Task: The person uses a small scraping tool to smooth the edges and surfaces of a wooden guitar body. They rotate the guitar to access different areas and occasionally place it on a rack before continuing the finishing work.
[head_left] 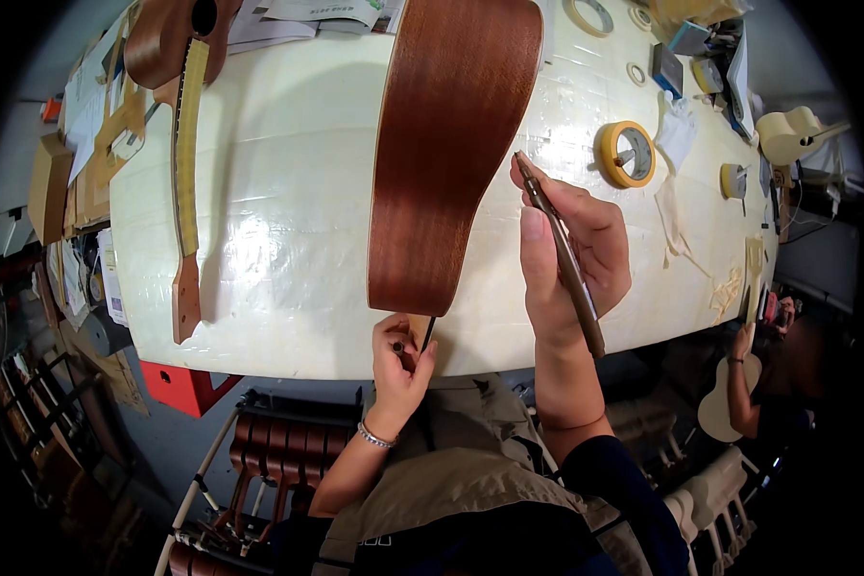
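Observation:
A brown wooden ukulele (442, 163) rests on its edge on the white-covered table (288, 221), its curved side facing up. At the body's near end, my left hand (401, 370) is closed around the neck, which is mostly hidden by my fingers. A small dark round-ended piece (398, 348), perhaps a cap, pokes out between those fingers. My right hand (581, 250) grips a brown marker pen (566, 254) between thumb and fingers, right of the body. The pen's upper end lies close to the ukulele's right edge; whether they touch I cannot tell.
Another ukulele (187, 173) with yellow tape along its neck lies at the left. Yellow tape rolls (627, 156), crumpled tape and small boxes (667, 69) are at the right. Instrument bodies hang on a rack (288, 446) below the table. A person (749, 384) holds a pale instrument at far right.

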`<state>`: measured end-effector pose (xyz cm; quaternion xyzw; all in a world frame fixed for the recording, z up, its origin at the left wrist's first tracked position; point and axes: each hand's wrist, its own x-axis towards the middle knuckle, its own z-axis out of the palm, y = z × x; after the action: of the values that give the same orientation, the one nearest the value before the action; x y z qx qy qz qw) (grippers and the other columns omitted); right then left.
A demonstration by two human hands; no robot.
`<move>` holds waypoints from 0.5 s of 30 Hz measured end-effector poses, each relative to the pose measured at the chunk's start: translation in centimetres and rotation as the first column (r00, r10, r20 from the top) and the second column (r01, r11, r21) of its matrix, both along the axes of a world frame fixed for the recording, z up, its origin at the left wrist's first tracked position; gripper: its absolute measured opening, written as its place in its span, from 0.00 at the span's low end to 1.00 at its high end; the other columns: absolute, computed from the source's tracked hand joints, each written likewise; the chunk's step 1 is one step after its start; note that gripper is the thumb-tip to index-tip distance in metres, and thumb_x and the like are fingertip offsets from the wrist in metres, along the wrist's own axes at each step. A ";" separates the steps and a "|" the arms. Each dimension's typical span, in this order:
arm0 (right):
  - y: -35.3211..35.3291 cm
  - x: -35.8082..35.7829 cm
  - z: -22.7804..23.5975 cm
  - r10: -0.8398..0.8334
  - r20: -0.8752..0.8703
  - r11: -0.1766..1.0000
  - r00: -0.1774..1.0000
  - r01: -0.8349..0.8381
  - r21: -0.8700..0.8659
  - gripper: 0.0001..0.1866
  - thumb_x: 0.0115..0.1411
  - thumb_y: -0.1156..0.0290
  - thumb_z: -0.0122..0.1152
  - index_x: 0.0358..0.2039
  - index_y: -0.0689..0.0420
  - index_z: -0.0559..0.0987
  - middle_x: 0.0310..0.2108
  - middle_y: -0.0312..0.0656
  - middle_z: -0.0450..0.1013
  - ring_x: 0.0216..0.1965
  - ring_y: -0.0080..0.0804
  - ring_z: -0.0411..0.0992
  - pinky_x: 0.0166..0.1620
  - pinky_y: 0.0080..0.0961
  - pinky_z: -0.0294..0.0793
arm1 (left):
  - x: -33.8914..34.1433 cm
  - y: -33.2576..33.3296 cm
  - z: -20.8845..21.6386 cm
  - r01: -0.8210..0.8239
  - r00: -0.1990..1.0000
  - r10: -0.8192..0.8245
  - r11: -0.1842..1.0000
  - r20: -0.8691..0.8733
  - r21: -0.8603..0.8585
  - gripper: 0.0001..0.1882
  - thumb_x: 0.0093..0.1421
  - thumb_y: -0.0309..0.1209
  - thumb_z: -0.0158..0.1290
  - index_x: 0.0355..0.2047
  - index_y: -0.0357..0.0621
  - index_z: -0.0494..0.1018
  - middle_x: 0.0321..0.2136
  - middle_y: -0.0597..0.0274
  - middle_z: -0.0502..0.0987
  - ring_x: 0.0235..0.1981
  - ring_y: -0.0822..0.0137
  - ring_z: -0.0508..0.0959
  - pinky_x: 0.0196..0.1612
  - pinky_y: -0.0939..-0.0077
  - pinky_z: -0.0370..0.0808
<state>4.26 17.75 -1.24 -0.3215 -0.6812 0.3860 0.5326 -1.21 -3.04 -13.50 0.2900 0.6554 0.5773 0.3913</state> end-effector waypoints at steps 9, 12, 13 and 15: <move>0.3 -0.2 -0.3 0.027 0.012 1.000 1.000 -0.027 0.016 0.11 0.51 0.85 0.59 0.37 0.66 0.72 0.35 0.54 0.75 0.42 0.39 0.76 0.46 0.26 0.74 | 0.0 0.0 0.2 0.001 0.997 -0.002 1.000 0.075 0.012 0.15 0.53 0.22 0.57 0.33 0.38 0.59 0.46 0.51 0.62 0.36 0.69 0.68 0.32 0.83 0.68; 0.4 -0.3 -0.3 0.025 -0.015 1.000 1.000 -0.025 0.017 0.11 0.51 0.85 0.58 0.37 0.66 0.72 0.35 0.55 0.75 0.42 0.39 0.76 0.46 0.26 0.74 | -0.1 -0.1 0.0 0.019 0.999 -0.020 1.000 0.026 0.019 0.15 0.53 0.22 0.57 0.32 0.38 0.59 0.46 0.50 0.62 0.39 0.65 0.69 0.36 0.80 0.68; 0.5 -0.4 -0.4 0.027 -0.023 0.999 0.999 -0.026 0.024 0.11 0.51 0.84 0.58 0.37 0.66 0.71 0.36 0.55 0.75 0.42 0.39 0.76 0.46 0.26 0.74 | -0.1 -0.2 -0.2 0.026 1.000 -0.026 0.999 -0.008 0.029 0.15 0.53 0.22 0.57 0.32 0.38 0.59 0.46 0.50 0.62 0.39 0.64 0.69 0.37 0.79 0.69; 0.6 -0.5 -0.4 0.032 -0.018 0.999 0.999 -0.032 0.036 0.11 0.52 0.84 0.58 0.37 0.66 0.71 0.36 0.56 0.75 0.42 0.39 0.76 0.46 0.26 0.74 | -0.1 -0.1 0.2 0.007 0.999 -0.007 1.000 0.049 0.012 0.15 0.53 0.22 0.57 0.32 0.38 0.59 0.46 0.50 0.63 0.40 0.63 0.69 0.39 0.78 0.69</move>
<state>3.80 18.30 -1.64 -0.2973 -0.6882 0.3850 0.5383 -1.29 -3.15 -13.33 0.2804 0.6411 0.5868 0.4076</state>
